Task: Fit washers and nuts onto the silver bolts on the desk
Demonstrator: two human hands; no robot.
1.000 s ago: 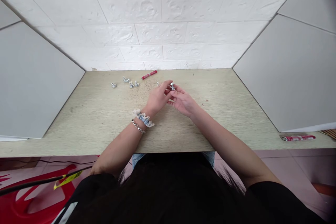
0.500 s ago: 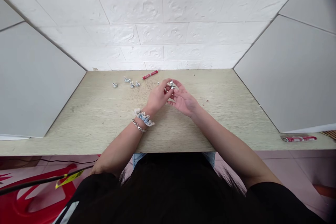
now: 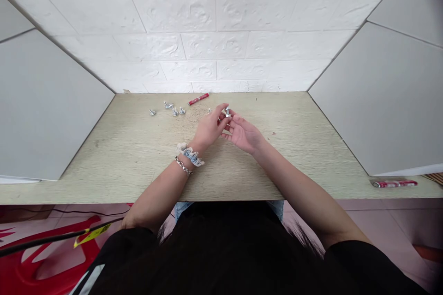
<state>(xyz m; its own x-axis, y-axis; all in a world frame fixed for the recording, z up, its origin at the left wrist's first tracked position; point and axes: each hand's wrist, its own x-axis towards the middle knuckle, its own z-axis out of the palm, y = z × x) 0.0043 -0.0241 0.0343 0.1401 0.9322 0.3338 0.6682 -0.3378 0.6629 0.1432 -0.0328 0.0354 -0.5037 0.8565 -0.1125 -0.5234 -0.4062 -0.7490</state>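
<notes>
The person's left hand (image 3: 208,130) and right hand (image 3: 243,134) meet near the middle of a pale wood-grain desk (image 3: 114,156). Their fingers curl in a narrow grip at a small silver bolt (image 3: 227,112), which stands upright at the fingertips; exactly which fingers press it is too small to tell. A blue-and-white scrunchie (image 3: 189,156) and a chain bracelet (image 3: 183,165) circle the left wrist. Toward the desk's back edge, left of the hands, lie a few silver screws (image 3: 175,111), with a red tube (image 3: 198,99) just behind them. Grey panels (image 3: 51,101) flank the desk, and a white brick-textured wall (image 3: 214,23) rises behind it. A red-and-white tube (image 3: 394,184) lies at its front right corner. Below its front edge are a pink tiled floor (image 3: 408,226) and, at left, a black cable with a yellow tag (image 3: 92,235).
</notes>
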